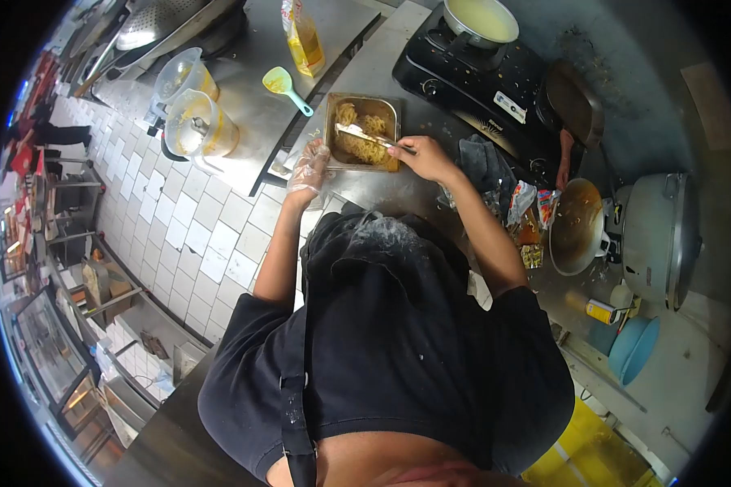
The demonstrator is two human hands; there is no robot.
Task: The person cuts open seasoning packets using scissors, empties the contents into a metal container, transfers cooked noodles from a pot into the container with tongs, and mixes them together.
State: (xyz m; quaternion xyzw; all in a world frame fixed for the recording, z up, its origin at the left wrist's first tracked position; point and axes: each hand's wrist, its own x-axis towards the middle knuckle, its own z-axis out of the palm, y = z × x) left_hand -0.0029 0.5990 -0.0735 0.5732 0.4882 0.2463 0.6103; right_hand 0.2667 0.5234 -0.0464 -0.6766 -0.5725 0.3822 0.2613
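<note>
A rectangular metal pan (pixel 400 114) holding yellow noodles (pixel 364 150) sits on the counter in front of me. My left hand (pixel 307 172), in a clear plastic glove, grips the pan's left side. My right hand (pixel 427 158) is bare and closed round the handle of a slim metal utensil (pixel 374 138), which reaches over the noodles. White stuff coats its far end, so I cannot tell whether it is a knife or a spoon. Left of the pan lie a mint-green scoop (pixel 289 88) with yellow residue and a yellow-and-white packet (pixel 304 45).
Two clear plastic jugs (pixel 211 134) stand at the left table's edge. A black gas stove (pixel 463 89) carries a pot (pixel 483 20) of pale liquid. Right are a dark cloth (pixel 486 166), wrappers (pixel 521 201), a stained wok (pixel 575 231), a large lidded pot (pixel 658 235) and a blue basin (pixel 633 349).
</note>
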